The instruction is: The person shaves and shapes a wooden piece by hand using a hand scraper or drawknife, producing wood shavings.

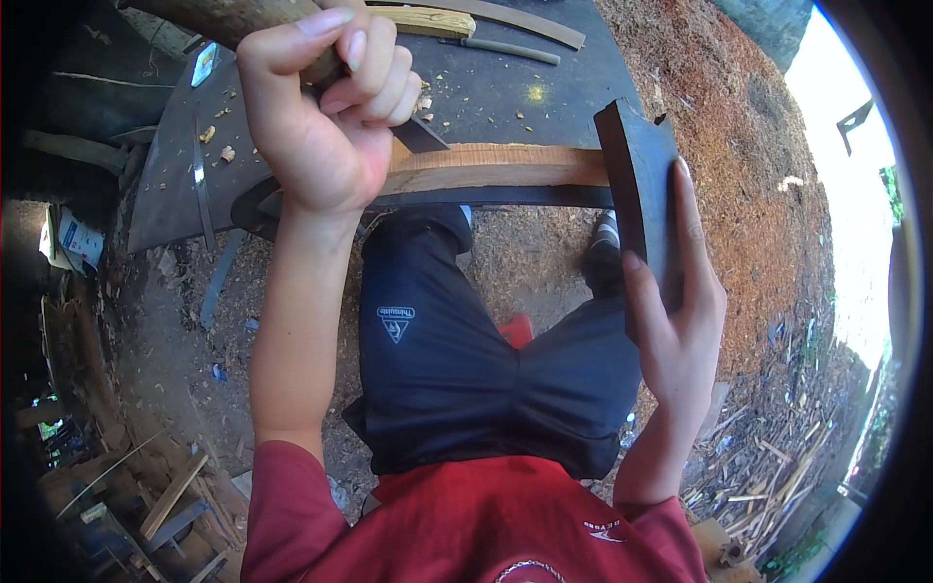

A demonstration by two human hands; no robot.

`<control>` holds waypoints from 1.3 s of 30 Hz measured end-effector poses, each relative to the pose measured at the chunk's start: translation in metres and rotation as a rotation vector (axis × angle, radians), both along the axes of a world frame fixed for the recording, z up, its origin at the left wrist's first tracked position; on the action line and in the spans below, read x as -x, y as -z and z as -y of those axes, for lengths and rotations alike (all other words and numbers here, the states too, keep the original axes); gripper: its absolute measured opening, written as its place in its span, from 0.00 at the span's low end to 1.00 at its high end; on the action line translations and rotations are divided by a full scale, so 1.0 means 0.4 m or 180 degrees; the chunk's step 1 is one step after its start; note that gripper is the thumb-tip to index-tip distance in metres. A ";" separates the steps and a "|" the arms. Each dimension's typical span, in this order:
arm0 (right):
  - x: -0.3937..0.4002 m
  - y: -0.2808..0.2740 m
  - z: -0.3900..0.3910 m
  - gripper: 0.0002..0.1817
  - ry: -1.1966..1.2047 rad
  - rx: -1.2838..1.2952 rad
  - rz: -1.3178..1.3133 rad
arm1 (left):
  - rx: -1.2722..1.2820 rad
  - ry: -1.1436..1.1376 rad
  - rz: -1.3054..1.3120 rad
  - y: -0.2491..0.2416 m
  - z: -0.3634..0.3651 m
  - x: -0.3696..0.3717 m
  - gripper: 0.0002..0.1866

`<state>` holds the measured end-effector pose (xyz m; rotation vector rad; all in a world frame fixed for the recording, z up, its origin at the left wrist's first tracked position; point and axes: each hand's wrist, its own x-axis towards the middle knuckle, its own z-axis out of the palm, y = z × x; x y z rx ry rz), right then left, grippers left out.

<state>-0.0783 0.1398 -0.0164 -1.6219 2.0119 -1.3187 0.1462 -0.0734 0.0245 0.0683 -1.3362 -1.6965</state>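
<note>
My left hand (326, 112) is raised and closed around a thick, round wooden handle (219, 15). A dark pointed blade (420, 137) shows just beyond that wrist, against the wood. My right hand (685, 296) grips a dark, flat-sided block (643, 189), with the thumb on its near face and the fingers along its right side. Between the hands runs a long, slightly curved piece of wood (496, 167), its pale cut face up, meeting the block at its right end. Along the near edge below it is a dark band.
The dark tabletop (505, 97) carries wood chips, a pale wooden stick (423, 21), a thin grey rod (510, 51) and a metal strip (201, 180). Sawdust (748, 194) covers the ground at right. Scrap wood (175, 496) lies at lower left. My legs (447, 360) are below the table edge.
</note>
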 end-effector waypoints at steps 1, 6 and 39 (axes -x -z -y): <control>-0.001 -0.001 0.000 0.42 0.0009 -0.0013 0.0000 | -0.0003 -0.0009 -0.0001 0.000 -0.001 0.001 0.14; -0.003 -0.006 -0.001 0.42 0.0008 -0.0062 -0.0019 | 0.0056 -0.0176 -0.0173 0.009 -0.004 0.025 0.15; -0.007 -0.004 0.000 0.43 0.0076 -0.0097 0.0113 | -0.0037 -0.0622 0.0667 -0.021 -0.024 0.075 0.17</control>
